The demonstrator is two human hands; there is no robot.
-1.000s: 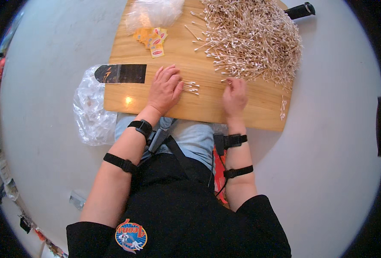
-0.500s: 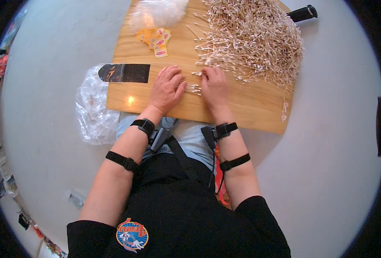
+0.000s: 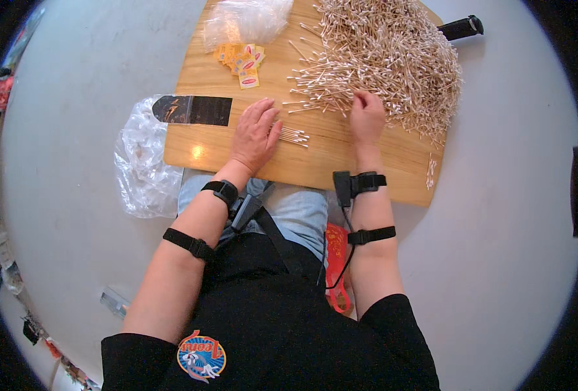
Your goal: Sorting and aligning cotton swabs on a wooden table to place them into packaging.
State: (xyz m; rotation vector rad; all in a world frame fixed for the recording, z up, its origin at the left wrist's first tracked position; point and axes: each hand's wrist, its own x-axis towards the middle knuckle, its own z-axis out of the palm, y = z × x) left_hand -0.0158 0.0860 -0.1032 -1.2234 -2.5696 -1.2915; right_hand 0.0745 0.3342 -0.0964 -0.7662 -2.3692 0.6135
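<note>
A large heap of cotton swabs with pale sticks and white tips covers the far right of a wooden board. My left hand rests palm down near the board's front middle, over a small row of cotton swabs. Their white tips stick out to the right from beneath its thumb, and the hand pins them to the wood. Over the near edge of the heap, my right hand has its fingers curled and pinched together. Whatever sits between those fingertips is hidden.
Left on the board lie a black-and-clear pouch, yellow paper cards and clear plastic bags. A crumpled clear bag hangs past the left edge. Several swabs lie at the near right corner. A black handle juts out far right.
My right hand has moved right, away from my left hand, to the near edge of the heap. Swabs at the heap's left edge have shifted. My left hand stays over its row.
</note>
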